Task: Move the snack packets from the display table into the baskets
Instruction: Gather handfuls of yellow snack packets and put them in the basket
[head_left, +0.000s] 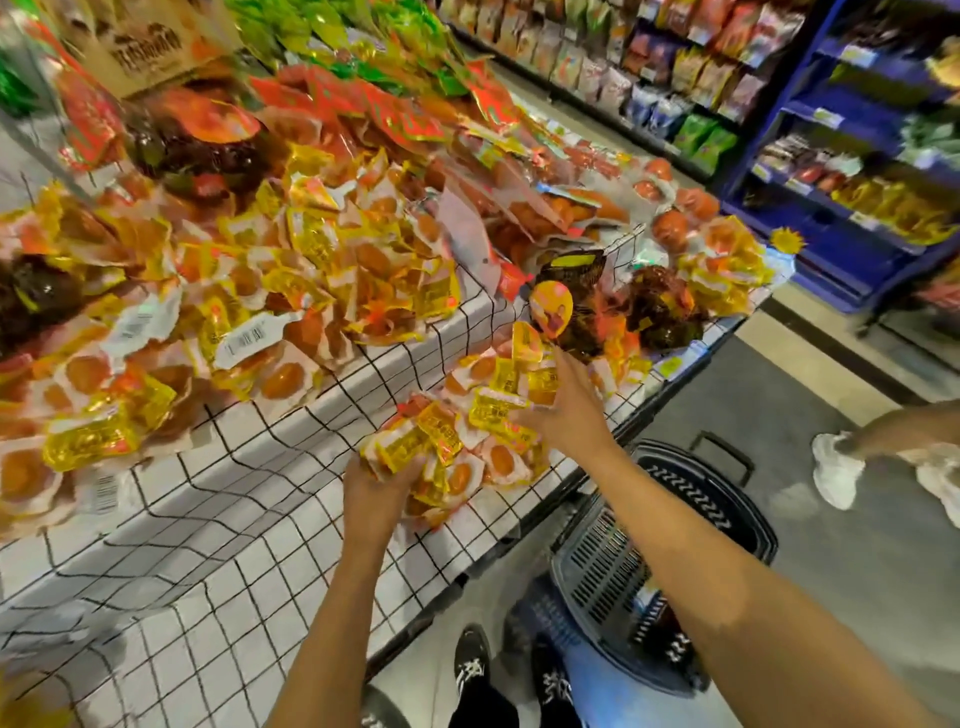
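Several snack packets (460, 441) bunch between left hand (376, 491) and right hand (569, 410) fingers (535, 418).

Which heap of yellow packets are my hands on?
The small heap at the table edge beside the black basket; the left hand and right hand touch only it.

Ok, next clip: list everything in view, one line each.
display table: one, white checked cloth, left
yellow packets: many, yellow-orange, heaped on the table
clump: one, yellow-orange packets, table's front edge
dark packets: several, brown-red, table's far right
red packets: many, red, table's back
basket: one clear, black, floor under the right arm
shelves: several, blue, right background
bystander's shoe: one clear, white, right floor
shoes: two, black, bottom
left-hand grip: holds the clump from below
right-hand grip: on the clump's top; blurred
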